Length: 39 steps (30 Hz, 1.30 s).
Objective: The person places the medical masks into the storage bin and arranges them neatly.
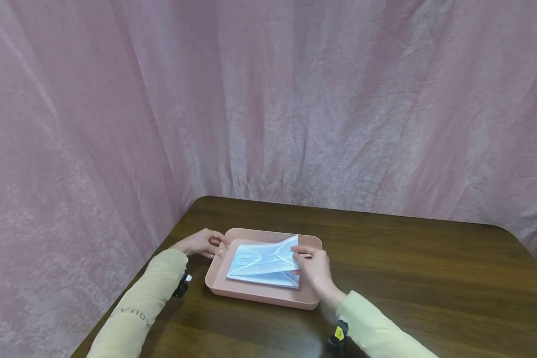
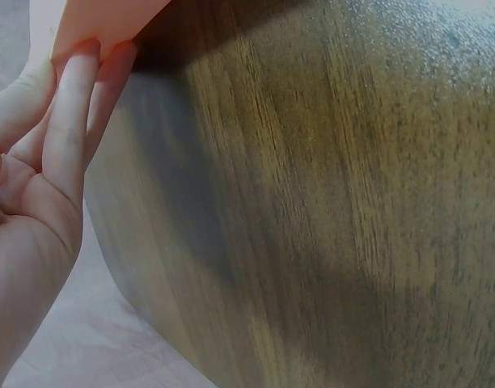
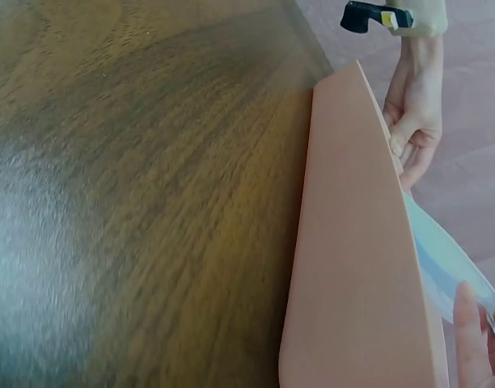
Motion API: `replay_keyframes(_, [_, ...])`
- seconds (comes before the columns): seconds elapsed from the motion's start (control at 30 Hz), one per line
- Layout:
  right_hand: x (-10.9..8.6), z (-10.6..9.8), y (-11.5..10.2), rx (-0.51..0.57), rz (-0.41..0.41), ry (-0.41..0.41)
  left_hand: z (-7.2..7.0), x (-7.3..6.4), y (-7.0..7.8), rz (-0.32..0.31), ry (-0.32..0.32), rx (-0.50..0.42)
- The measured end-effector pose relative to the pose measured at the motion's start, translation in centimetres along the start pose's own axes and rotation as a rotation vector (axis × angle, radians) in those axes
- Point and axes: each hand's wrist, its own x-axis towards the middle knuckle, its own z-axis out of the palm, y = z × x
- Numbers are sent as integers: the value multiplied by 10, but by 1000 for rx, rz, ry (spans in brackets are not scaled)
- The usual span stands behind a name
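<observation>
A shallow pink tray [image 1: 261, 297] lies on the table, with light blue disposable face masks stacked in it. My left hand [image 1: 203, 242] grips the tray's left rim; in the left wrist view its fingers [image 2: 67, 129] press the outer wall. At the tray's right side my right hand [image 1: 314, 268] pinches the right end of the top face mask [image 1: 261, 263], which is raised and tilted off the mask [image 1: 268, 279] below. White ear loops show on the upper one. The right wrist view shows the tray's side wall [image 3: 353, 242] and a few right-hand fingertips [image 3: 470, 323].
The dark brown wooden table [image 1: 420, 278] has rounded far corners and stretches to the right of the tray. Pink curtains [image 1: 268, 99] hang behind it and along the left. A small black device [image 1: 337, 335] sits at the right wrist.
</observation>
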Motion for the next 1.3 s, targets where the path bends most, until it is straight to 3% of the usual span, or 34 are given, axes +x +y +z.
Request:
replay_keyframes(0.33, [0,-7,-4,30,45,-83,1,-1,2,-19,16,9])
replay_keyframes(0.93, [10,-15,2,-151,76,-190,1,-1,-3,14,-16,-19])
replay_keyframes(1.3, [13,-18,-1,-196,72,-226,0,-1,0,19,-22,-19])
